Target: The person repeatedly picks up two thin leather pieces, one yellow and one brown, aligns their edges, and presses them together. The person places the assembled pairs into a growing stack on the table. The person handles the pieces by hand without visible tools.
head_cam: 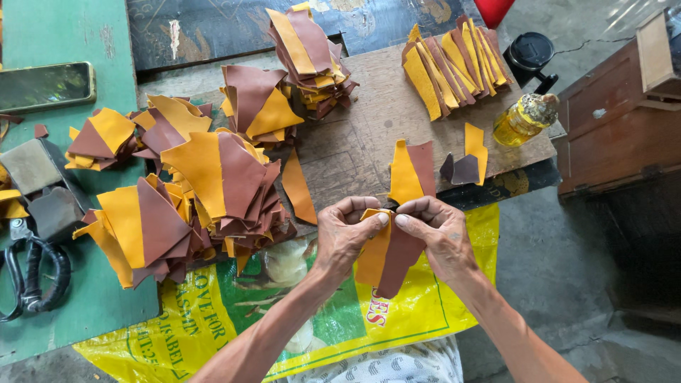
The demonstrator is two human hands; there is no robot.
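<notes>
My left hand [345, 230] and my right hand [435, 230] pinch together the top edge of a two-tone leather piece [386, 259], mustard yellow on the left and brown on the right, held over a yellow plastic sack [425, 305]. Just beyond my fingers another joined yellow-and-brown piece [410, 170] lies on the wooden board [355, 135]. A small brown scrap with a yellow strip [464, 164] lies to its right.
Heaps of joined yellow-brown leather pieces [198, 191] fill the left; more stacks sit at the back [308, 57] and back right [454, 64]. A bottle of yellow liquid [523, 119], a phone [44, 85], scissors [32, 273] and a wooden box [624, 113] stand around.
</notes>
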